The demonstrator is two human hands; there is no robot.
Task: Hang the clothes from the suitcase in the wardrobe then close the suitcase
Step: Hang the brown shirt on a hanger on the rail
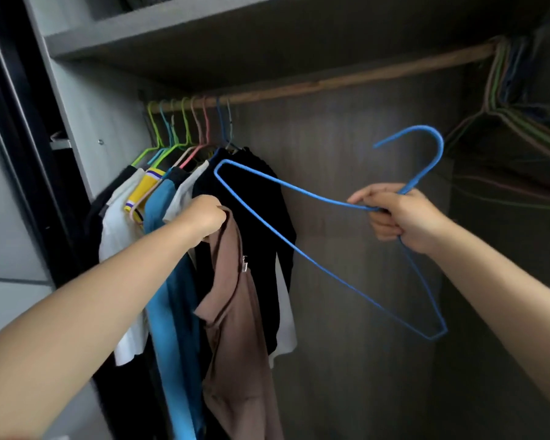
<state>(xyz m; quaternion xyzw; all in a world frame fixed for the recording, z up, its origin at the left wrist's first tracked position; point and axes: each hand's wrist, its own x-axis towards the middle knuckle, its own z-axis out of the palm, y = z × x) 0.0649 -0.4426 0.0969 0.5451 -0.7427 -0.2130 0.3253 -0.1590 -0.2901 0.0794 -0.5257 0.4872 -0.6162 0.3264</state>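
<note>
The left hand is closed in a fist around the upper edge of a brown garment of soft cloth, which hangs down from this grip in front of the other clothes; a small silver zipper pull shows on its front. The right hand grips a thin blue wire hanger at the neck, just under the hook, with the fingers curled around the wire. The hanger is held in the air, tilted, so that its hook points up and to the right, one shoulder end reaches to the left near the black garment, and the other corner points down to the right. The hanger and the brown garment are apart; the wire passes just above the left hand. Both are inside an open grey wardrobe, below a brown wooden rail that runs under a grey shelf. At the left end of the rail several clothes already hang close together on coloured hangers in green, light blue, pink and dark blue: white, yellow with stripes, blue and black pieces. At the right end of the rail a bunch of empty wire hangers hangs in the shadow, well apart from the clothes. The middle part of the rail is between these two groups. The suitcase is not in the view.
</note>
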